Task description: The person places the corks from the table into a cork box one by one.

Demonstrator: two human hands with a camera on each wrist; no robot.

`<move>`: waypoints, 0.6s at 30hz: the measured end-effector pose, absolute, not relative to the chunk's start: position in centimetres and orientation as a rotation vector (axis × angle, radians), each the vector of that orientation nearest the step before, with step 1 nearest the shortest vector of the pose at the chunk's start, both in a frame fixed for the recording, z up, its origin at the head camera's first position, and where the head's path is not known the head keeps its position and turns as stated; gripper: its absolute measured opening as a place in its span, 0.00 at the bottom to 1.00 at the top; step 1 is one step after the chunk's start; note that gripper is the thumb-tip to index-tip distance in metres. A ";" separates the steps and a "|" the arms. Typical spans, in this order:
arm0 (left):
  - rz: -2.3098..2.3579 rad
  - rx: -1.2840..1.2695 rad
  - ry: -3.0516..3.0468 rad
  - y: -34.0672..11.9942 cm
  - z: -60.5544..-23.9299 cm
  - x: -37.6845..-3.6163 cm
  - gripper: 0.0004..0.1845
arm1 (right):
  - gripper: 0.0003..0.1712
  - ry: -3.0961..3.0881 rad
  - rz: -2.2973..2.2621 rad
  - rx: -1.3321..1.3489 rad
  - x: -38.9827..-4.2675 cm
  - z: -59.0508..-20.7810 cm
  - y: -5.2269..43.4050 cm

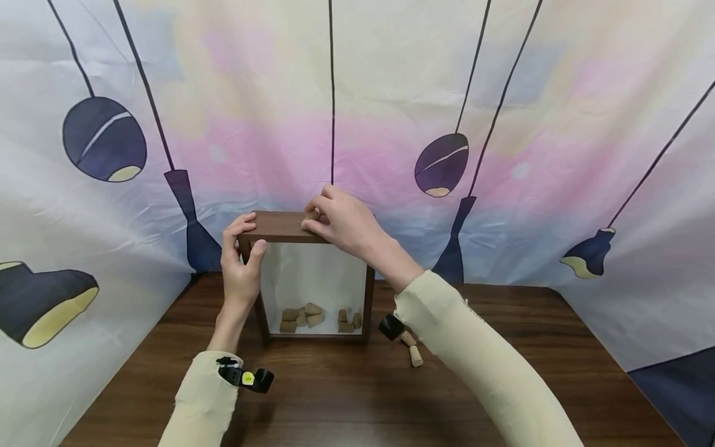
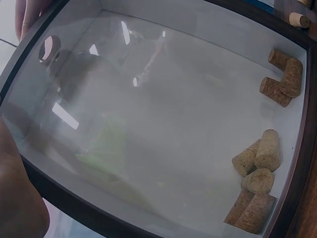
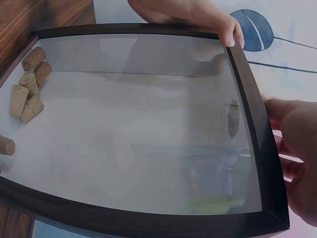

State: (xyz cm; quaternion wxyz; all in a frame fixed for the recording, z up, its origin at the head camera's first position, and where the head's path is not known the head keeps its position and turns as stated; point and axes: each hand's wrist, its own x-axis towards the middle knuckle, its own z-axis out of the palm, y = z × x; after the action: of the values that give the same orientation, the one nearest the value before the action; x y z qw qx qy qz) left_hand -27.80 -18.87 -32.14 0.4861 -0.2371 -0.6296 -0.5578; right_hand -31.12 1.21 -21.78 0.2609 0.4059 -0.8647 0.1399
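A dark wooden shadow box frame (image 1: pixel 274 225) with a clear front stands upright on the table. My left hand (image 1: pixel 241 264) grips its upper left corner, thumb on the front and fingers over the top. Above the top edge, my right hand (image 1: pixel 352 223) pinches a cork (image 1: pixel 313 215), mostly covered by the fingers. A round hole (image 3: pixel 233 119) in the top shows through the pane in the right wrist view. Several corks (image 2: pixel 267 151) lie in two clusters at the bottom inside the box.
Two loose corks (image 1: pixel 416 356) lie on the brown wooden table (image 1: pixel 335 385), to the right of the box. Close behind the box hangs a patterned cloth (image 1: pixel 268 124) with printed lamps. Small black wrist cameras (image 1: pixel 391 326) stick out from both sleeves.
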 end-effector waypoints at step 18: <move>-1.348 -0.586 -1.531 -18.9 -32.2 -27.8 0.19 | 0.08 -2.210 0.794 1.036 -29.1 -23.4 5.3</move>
State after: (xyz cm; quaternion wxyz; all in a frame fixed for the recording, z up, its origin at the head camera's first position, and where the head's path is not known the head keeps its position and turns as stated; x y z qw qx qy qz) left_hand -27.81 -18.93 -32.16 0.4876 -0.2410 -0.6298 -0.5545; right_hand -29.10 5.29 -23.36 0.2835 0.3872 -0.8256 0.2968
